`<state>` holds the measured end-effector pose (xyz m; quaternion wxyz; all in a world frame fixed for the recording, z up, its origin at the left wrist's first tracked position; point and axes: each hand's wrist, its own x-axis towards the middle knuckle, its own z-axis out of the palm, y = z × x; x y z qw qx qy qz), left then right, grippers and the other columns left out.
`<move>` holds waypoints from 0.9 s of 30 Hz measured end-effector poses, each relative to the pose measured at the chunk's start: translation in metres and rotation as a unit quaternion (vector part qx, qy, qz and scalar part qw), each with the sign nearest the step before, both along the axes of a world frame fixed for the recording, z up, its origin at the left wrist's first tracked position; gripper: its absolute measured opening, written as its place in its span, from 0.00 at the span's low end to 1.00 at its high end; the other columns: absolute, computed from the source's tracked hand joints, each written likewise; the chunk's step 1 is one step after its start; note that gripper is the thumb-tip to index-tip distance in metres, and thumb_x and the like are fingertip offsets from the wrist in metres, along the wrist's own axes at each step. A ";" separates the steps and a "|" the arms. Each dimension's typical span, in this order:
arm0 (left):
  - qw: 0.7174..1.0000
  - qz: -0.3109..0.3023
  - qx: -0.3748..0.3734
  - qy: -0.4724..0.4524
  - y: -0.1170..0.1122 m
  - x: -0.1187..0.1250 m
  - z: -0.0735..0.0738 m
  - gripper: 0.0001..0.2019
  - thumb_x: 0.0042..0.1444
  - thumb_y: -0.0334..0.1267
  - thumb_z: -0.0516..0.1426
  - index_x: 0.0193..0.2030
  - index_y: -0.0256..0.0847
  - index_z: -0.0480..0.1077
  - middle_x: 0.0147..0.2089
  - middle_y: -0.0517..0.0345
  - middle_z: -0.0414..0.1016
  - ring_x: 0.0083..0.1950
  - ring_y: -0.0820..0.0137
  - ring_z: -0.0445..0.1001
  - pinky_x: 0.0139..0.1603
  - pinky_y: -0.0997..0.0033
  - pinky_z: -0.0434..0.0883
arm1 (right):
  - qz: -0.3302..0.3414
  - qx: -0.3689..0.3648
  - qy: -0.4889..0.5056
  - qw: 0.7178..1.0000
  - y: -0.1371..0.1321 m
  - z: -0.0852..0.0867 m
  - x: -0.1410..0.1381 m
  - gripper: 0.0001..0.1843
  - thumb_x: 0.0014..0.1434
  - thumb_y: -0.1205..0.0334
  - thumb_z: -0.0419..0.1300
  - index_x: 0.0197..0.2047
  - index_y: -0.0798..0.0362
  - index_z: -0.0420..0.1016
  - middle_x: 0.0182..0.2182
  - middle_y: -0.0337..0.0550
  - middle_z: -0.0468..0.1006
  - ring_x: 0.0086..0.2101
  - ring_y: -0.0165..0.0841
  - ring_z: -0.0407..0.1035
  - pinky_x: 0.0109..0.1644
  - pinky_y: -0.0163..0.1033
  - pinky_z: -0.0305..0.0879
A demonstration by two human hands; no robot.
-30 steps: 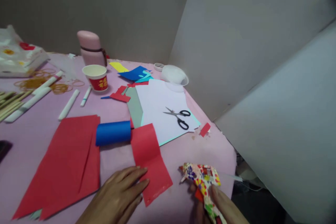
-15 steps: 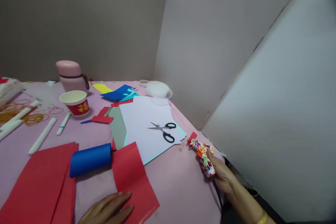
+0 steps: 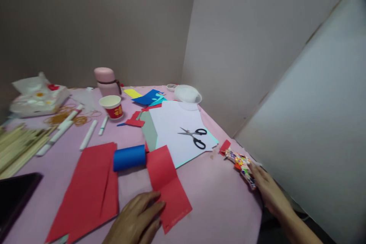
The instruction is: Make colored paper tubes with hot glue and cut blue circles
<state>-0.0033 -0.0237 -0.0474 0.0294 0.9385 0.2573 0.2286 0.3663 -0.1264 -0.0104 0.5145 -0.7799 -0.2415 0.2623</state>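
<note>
My left hand lies at the near edge of the table, fingers stretched out, their tips on a creased red paper strip. A blue paper roll rests just beyond it, beside the strip's far end. At the right table edge, my right hand touches the handle side of a flower-patterned hot glue gun. The gun lies on its side on the table. The right fingers look extended and loose, partly hidden at the handle. A small red paper piece is by the gun's nozzle.
Black-handled scissors lie on white paper sheets. Red sheets are stacked at left. Farther back stand a paper cup and a pink flask. Markers, rubber bands, wooden sticks and a dark tablet lie left. Walls border the table.
The view has swung left, bringing the sticks, tissue pack and tablet into sight. My right hand has lowered the glue gun flat and loosened around it. My left hand stays on the red strip.
</note>
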 end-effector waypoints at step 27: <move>0.960 0.166 -0.219 -0.046 -0.005 0.020 0.042 0.14 0.60 0.31 0.50 0.51 0.37 0.68 0.49 0.43 0.75 0.50 0.58 0.72 0.51 0.55 0.68 | 0.545 0.101 -0.448 0.701 0.144 0.014 -0.125 0.26 0.51 0.81 0.55 0.49 0.49 0.73 0.44 0.48 0.73 0.42 0.39 0.64 0.43 0.40 0.61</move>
